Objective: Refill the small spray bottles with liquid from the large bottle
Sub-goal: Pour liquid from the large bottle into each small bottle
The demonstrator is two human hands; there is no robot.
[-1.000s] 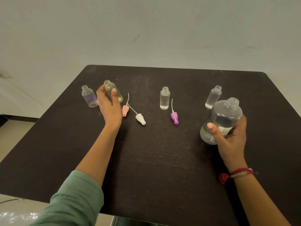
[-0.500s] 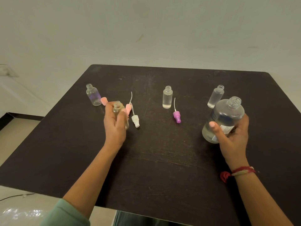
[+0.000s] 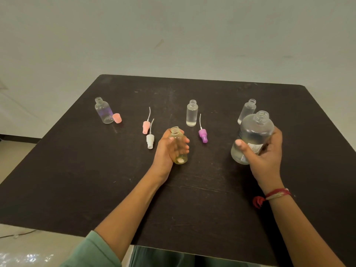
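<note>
Yellowish bottle (image 3: 179, 146) in left hand (image 3: 165, 151) at table (image 3: 96, 170) centre; right hand (image 3: 266, 158) grips large bottle (image 3: 254, 130) toward right edge.

Five bottles (image 3: 104, 111) (image 3: 178, 145) (image 3: 192, 114) (image 3: 247, 110) (image 3: 256, 132), three sprayers (image 3: 146, 127) (image 3: 150, 140) (image 3: 203, 135), one cap (image 3: 117, 118)

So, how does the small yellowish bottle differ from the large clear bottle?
The small yellowish plastic bottle in the left hand is far smaller than the large clear plastic bottle in the right hand. The small one is yellow-tinted; the large one colourless, labelled. Both are uncapped.
</note>
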